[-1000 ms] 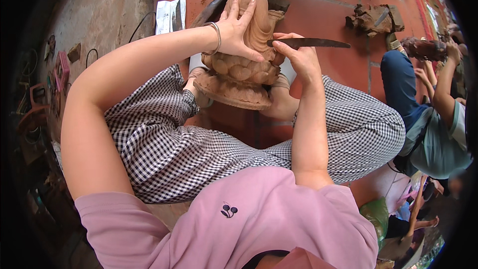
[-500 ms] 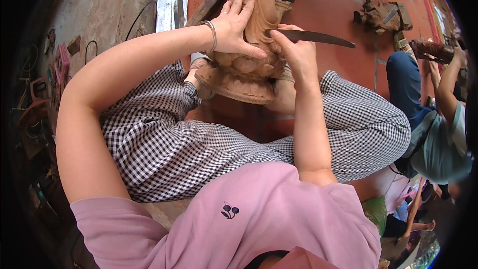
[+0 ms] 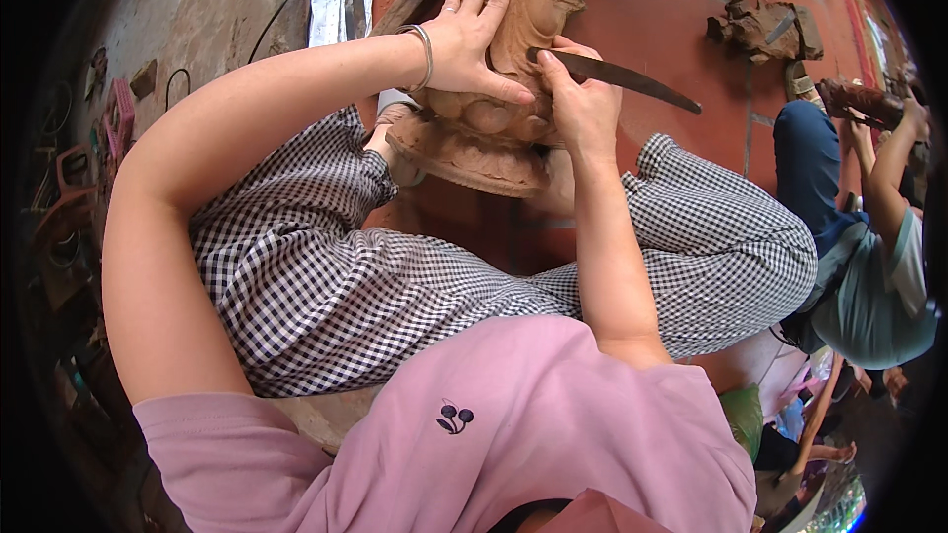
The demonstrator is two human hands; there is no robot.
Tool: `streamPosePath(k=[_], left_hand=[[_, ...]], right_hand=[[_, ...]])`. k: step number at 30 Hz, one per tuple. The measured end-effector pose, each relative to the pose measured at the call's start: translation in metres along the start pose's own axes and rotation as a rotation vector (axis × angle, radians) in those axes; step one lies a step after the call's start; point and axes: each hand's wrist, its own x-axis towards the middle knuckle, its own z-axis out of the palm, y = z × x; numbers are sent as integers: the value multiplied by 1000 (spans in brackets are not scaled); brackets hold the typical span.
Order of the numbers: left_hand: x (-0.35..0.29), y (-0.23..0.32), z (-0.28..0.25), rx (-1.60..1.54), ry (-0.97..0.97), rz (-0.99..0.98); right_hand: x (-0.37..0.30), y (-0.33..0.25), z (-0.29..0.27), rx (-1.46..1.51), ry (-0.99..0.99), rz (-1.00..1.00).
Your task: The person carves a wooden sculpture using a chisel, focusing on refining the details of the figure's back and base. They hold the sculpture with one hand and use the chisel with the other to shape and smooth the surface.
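Note:
A carved wooden statue [image 3: 494, 153] with a smooth rounded upper part and a scalloped base stands tilted between my feet. My left hand [image 3: 469, 54] lies on it with the fingers spread and the thumb reaching across the carving. In my right hand [image 3: 585, 104] is a dark, flat, slightly curved blade [image 3: 642, 82], perhaps a file or a knife. My thumb presses along the blade's inner end, which lies against the statue's right side. The rest of the blade sticks out to the right over the floor. The fingertips of my right hand are partly hidden.
A rough brown chunk of wood [image 3: 760, 30] with a piece of metal on it lies on the red tiles [image 3: 681, 15]. At the upper left is a silver packet [image 3: 341, 2]. To the right, a person in blue trousers [image 3: 810, 168] handles a dark carved piece [image 3: 862, 104].
The blade has tilted, its outer end now lower. My right hand has shifted slightly with it. My left hand remains spread on the statue.

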Motion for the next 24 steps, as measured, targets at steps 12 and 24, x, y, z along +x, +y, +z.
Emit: streamPosePath(k=[12, 24], left_hand=[[-1, 1, -2, -9, -33, -14], [-1, -1, 0, 21, -27, -1]], right_hand=[[6, 8, -11, 65, -105, 89], [16, 12, -24, 297, -190, 122]])
